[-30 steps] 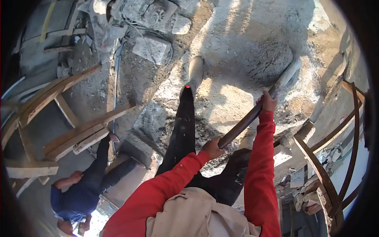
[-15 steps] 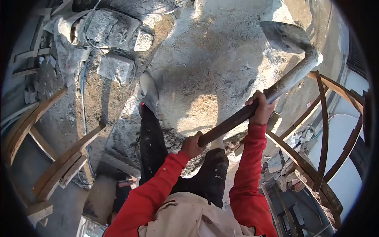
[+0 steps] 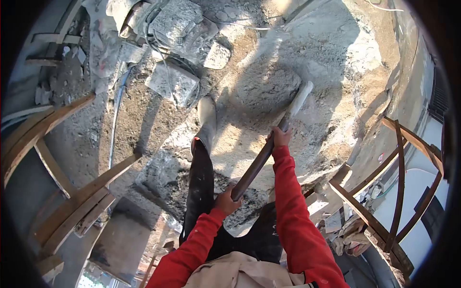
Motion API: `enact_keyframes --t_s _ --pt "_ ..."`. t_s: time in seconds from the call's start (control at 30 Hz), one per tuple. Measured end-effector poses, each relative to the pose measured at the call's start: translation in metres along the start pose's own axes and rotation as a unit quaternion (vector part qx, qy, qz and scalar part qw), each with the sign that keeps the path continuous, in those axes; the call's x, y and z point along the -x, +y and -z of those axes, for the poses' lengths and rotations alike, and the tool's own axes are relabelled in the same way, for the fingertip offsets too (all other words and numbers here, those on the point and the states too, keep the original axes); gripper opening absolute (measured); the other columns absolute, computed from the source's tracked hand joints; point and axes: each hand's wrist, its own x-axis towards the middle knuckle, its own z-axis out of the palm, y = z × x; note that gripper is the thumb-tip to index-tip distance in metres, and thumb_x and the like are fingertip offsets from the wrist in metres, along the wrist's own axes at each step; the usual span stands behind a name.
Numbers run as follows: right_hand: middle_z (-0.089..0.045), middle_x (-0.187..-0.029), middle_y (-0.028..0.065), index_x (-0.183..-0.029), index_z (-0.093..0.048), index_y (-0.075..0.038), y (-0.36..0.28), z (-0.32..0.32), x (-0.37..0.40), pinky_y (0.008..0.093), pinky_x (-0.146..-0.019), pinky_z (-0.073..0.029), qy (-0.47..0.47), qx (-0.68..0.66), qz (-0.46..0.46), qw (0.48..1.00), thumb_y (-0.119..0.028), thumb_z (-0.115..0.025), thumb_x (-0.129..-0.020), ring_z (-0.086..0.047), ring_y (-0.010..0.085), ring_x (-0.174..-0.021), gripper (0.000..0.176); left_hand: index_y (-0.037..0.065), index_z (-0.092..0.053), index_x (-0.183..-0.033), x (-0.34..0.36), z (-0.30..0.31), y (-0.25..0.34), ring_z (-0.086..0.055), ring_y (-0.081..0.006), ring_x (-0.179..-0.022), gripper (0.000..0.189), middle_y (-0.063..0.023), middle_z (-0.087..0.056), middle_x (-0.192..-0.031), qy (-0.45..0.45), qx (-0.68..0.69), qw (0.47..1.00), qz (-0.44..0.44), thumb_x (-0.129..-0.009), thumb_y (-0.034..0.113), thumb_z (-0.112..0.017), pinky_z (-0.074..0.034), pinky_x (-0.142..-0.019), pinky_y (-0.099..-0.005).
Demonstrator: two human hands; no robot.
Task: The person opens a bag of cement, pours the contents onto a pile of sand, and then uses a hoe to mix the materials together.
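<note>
Both my hands grip the long, dark handle of a hoe (image 3: 259,163). My left hand (image 3: 227,201) is wrapped round its near end, close to my thighs. Farther up the handle, my right hand (image 3: 281,137) is closed on it. The pale head end of the hoe points away from me at a grey, crumbly heap (image 3: 269,89) of what looks like mortar or cement mix. I cannot make out the blade, which seems hidden in or behind the heap. My left boot (image 3: 207,117) stands at the left edge of the mix.
Dusty blocks (image 3: 173,82) and a loose pale chunk (image 3: 217,55) lie at the upper left, with cables around them. A blue hose (image 3: 117,103) runs down the left side. Wooden frames stand at left (image 3: 91,187) and right (image 3: 365,209). A board (image 3: 122,245) lies at the lower left.
The hoe has swung down and left from the upper right, so its blade, visible before, no longer shows. Both hands kept their grip, and the right hand came lower and leftward. The view has shifted.
</note>
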Motion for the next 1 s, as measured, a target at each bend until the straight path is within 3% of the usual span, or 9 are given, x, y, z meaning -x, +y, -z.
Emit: enact_keyframes --t_s 0.23,0.5,0.6,0.67,0.73,0.83,0.9,0.93,1.0 --pt "-0.048 -0.057 0.0053 -0.086 -0.040 -0.006 -0.036 0.038 0.092 0.0304 -0.035 -0.044 -0.038 -0.026 0.021 0.999 -0.001 -0.060 -0.072 -0.049 0.0168 -0.039 0.024 0.004 -0.053 -0.105 0.060 -0.029 -0.047 -0.063 -0.0353 -0.077 0.048 -0.0211 -0.063 -0.079 0.016 0.010 0.997 -0.074 -0.065 0.023 -0.072 -0.050 -0.065 -0.0424" --pt "-0.049 -0.056 0.0058 -0.077 -0.046 -0.003 -0.145 0.123 0.043 0.0291 -0.039 -0.045 0.020 -0.035 0.132 0.990 -0.005 -0.057 -0.074 -0.050 0.0158 -0.040 0.011 0.005 -0.054 -0.102 0.012 -0.051 0.075 -0.063 -0.0352 -0.077 0.044 -0.0203 -0.063 -0.081 -0.054 -0.058 0.985 -0.150 -0.068 0.026 -0.072 -0.049 -0.067 -0.0431" --pt "-0.048 -0.058 0.0063 -0.083 -0.044 -0.002 -0.078 0.140 -0.003 0.0315 -0.036 -0.045 0.043 -0.040 0.068 0.996 -0.003 -0.058 -0.071 -0.049 0.0171 -0.039 0.018 0.003 -0.053 -0.107 0.009 -0.072 0.061 -0.063 -0.0319 -0.069 0.049 -0.0181 -0.063 -0.077 -0.049 -0.080 0.984 -0.149 -0.068 0.026 -0.072 -0.049 -0.063 -0.0411" --pt "-0.048 -0.058 0.0076 -0.091 -0.041 -0.002 0.039 0.155 -0.030 0.0333 -0.037 -0.047 0.062 0.035 -0.024 0.997 -0.006 -0.062 -0.068 -0.051 0.0186 -0.041 0.031 0.001 -0.052 -0.112 0.023 -0.098 -0.009 -0.061 -0.0246 -0.062 0.054 -0.0138 -0.062 -0.073 -0.098 -0.024 0.992 -0.071 -0.067 0.023 -0.072 -0.049 -0.057 -0.0373" --pt "-0.049 -0.059 0.0090 -0.095 -0.038 -0.003 0.096 0.153 -0.004 0.0351 -0.034 -0.047 0.063 0.027 -0.103 0.992 -0.007 -0.062 -0.068 -0.052 0.0197 -0.041 0.036 0.001 -0.050 -0.112 0.047 -0.106 -0.046 -0.062 -0.0328 -0.083 0.055 -0.0190 -0.063 -0.089 -0.102 -0.030 0.991 0.085 -0.065 0.021 -0.070 -0.047 -0.072 -0.0394" --pt "-0.048 -0.059 0.0086 -0.093 -0.035 -0.004 0.120 0.162 0.049 0.0333 -0.033 -0.046 0.048 -0.029 -0.109 0.992 -0.004 -0.061 -0.069 -0.051 0.0190 -0.039 0.035 0.003 -0.055 -0.094 0.082 -0.106 -0.083 -0.060 -0.0215 -0.070 0.038 -0.0110 -0.061 -0.077 -0.138 -0.015 0.986 0.097 -0.063 0.016 -0.071 -0.047 -0.067 -0.0372" --pt "-0.053 -0.068 0.0110 -0.104 -0.038 -0.005 0.148 0.173 0.081 0.0395 -0.051 -0.051 0.050 0.064 -0.035 0.996 -0.005 -0.061 -0.069 -0.057 0.0206 -0.053 0.042 0.003 -0.058 -0.097 0.109 -0.102 -0.100 -0.062 -0.0218 -0.075 0.041 -0.0124 -0.062 -0.079 -0.100 -0.063 0.993 0.006 -0.061 0.018 -0.073 -0.049 -0.071 -0.0343" --pt "-0.055 -0.073 0.0119 -0.110 -0.039 -0.006 0.176 0.182 0.076 0.0427 -0.061 -0.053 0.062 0.149 0.056 0.985 -0.006 -0.061 -0.068 -0.059 0.0216 -0.060 0.047 0.004 -0.059 -0.105 0.113 -0.105 -0.105 -0.063 -0.0235 -0.084 0.048 -0.0140 -0.064 -0.087 -0.156 -0.067 0.980 0.101 -0.062 0.019 -0.073 -0.048 -0.078 -0.0333" --pt "-0.057 -0.081 0.0114 -0.118 -0.039 -0.012 0.121 0.198 0.090 0.0457 -0.074 -0.051 0.012 0.035 0.032 0.999 -0.010 -0.063 -0.067 -0.059 0.0248 -0.067 0.057 0.010 -0.057 -0.114 0.109 -0.110 -0.092 -0.062 -0.0264 -0.093 0.052 -0.0132 -0.063 -0.101 -0.161 -0.099 0.981 0.045 -0.065 0.022 -0.072 -0.046 -0.085 -0.0373"
